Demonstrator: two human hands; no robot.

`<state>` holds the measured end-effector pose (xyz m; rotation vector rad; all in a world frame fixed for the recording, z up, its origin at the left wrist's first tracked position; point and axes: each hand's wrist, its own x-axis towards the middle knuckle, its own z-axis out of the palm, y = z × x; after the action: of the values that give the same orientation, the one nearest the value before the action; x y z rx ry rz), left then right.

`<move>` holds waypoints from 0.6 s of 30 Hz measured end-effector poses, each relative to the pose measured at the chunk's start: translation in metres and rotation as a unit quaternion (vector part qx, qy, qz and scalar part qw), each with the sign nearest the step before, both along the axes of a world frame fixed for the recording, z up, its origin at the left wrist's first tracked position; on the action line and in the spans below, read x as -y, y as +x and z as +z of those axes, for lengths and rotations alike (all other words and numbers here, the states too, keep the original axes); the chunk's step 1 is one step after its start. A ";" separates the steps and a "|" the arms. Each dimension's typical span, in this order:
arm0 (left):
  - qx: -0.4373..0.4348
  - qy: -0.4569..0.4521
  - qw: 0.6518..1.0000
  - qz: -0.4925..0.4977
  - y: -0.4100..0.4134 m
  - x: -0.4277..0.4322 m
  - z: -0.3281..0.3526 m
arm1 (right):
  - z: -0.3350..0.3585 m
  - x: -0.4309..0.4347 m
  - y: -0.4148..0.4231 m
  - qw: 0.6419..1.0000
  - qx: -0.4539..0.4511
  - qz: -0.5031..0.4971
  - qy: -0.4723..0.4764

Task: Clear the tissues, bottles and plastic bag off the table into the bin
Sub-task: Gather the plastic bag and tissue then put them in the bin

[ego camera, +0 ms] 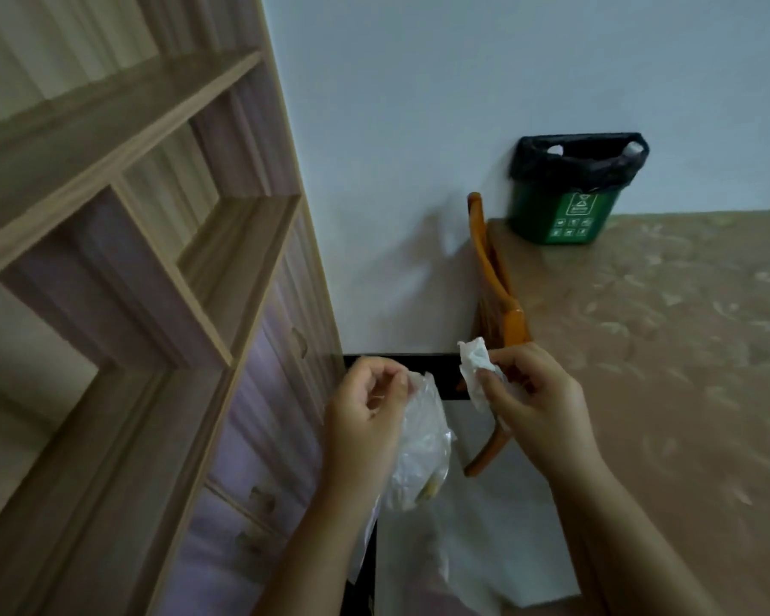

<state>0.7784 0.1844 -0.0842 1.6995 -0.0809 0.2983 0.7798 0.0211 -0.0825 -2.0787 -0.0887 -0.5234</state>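
Head view: the wooden shelving unit (pixel 121 269) fills the left of the frame, its compartments showing nothing inside, and a white wall (pixel 419 126) runs behind. To the right spreads the worktop (pixel 663 349), covered in a patterned beige cloth; the stretch of it in view carries no tissues or bottles, though its near and far-right parts lie outside the frame. At the worktop's far corner, against the wall, stands the green bin (pixel 570 202), lined with a black bag, something pale just showing at the rim. An orange chair (pixel 503 300) is tucked at the worktop's left edge.

Lower centre, a person holds both hands up over the gap between shelving and worktop. The left hand (pixel 365 420) has its fingers (pixel 390 384) pinched on the top of a thin clear plastic bag (pixel 419 446), which hangs down with some small yellowish scraps inside. The right hand (pixel 539 402) grips a crumpled white tissue (pixel 474 371) between thumb and fingers.

By the look of it, the clearing is well along: the last visible rubbish is gathered in hand, well apart from the bin. Left to do is carrying bag and tissue to the bin and dropping them in. No bottles appear; whether they are already binned cannot be told.
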 end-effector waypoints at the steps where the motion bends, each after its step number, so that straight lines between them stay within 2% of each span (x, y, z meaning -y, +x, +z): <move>1: -0.003 -0.004 1.000 -0.012 0.017 0.004 0.000 | -0.002 0.006 0.014 1.000 0.001 -0.018 0.008; 5: 0.005 -0.002 1.000 -0.027 0.088 0.024 0.004 | 0.003 0.026 0.075 0.998 0.005 -0.055 0.007; 12: 0.042 -0.011 0.997 -0.059 0.193 0.050 0.033 | 0.038 0.051 0.180 0.997 0.039 -0.058 0.021; 18: 0.040 -0.016 0.995 -0.086 0.250 0.064 0.038 | 0.034 0.071 0.229 0.995 0.024 -0.090 0.023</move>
<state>1.0288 0.1200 -0.0462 1.6374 -0.2784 0.2381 1.0091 -0.0502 -0.0482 -2.0398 0.0830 -0.6794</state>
